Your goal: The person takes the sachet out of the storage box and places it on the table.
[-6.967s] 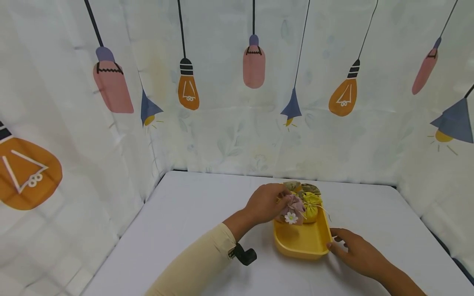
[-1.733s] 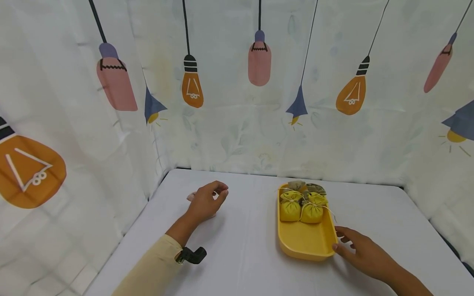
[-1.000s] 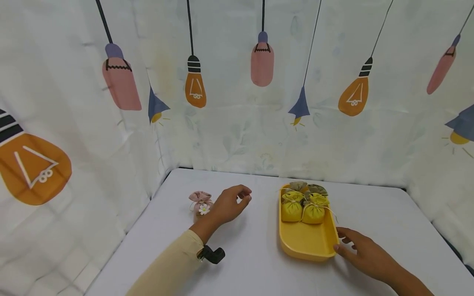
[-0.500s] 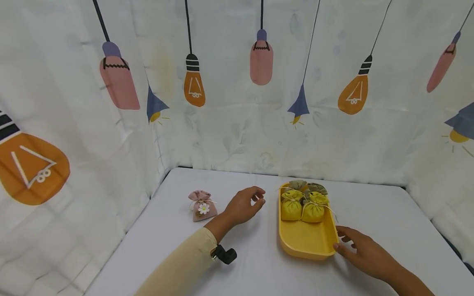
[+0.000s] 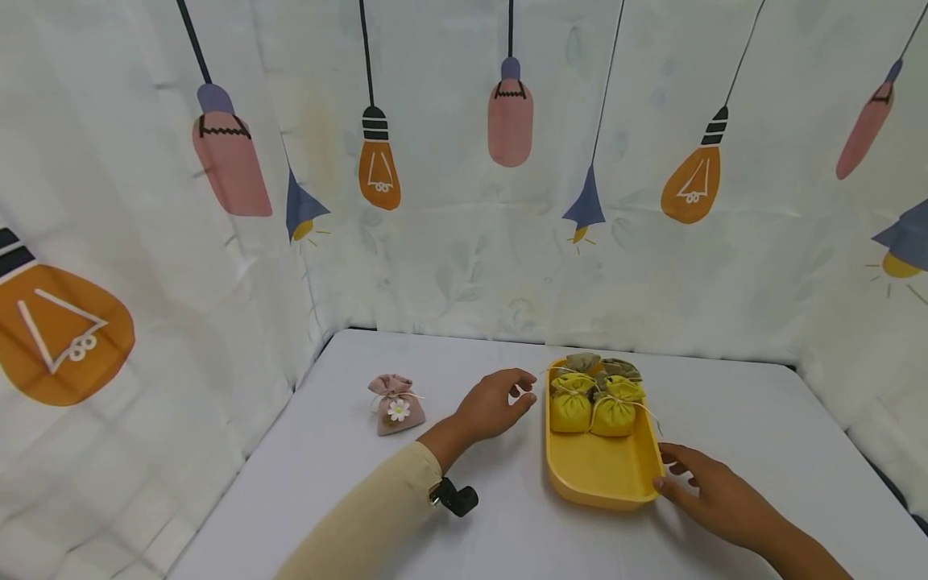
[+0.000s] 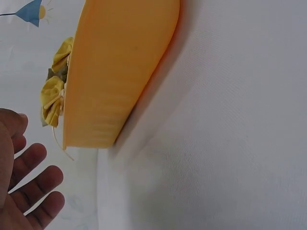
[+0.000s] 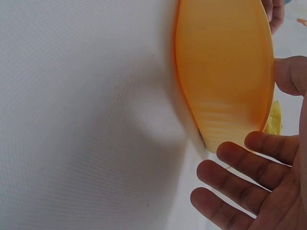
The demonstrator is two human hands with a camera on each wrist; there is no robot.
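The pink bag [image 5: 399,407] now rests near the far left corner of the table [image 5: 518,515]; the left hand [image 5: 491,405], off it, is now by the left edge of the tray [image 5: 602,471]

Two hands [image 5: 491,405] are in view, with one sleeve [image 5: 366,515] and one wrist camera [image 5: 458,499]. There are one worktop [image 5: 507,524], one tray [image 5: 598,467], two yellow bags [image 5: 569,412], two partly hidden green bags [image 5: 622,369], and one pink bag [image 5: 400,417] bearing one flower [image 5: 398,410]. The curtain [image 5: 449,258] shows three orange bulbs [image 5: 379,181], three pink lamps [image 5: 511,127] and three blue lamps [image 5: 586,201].
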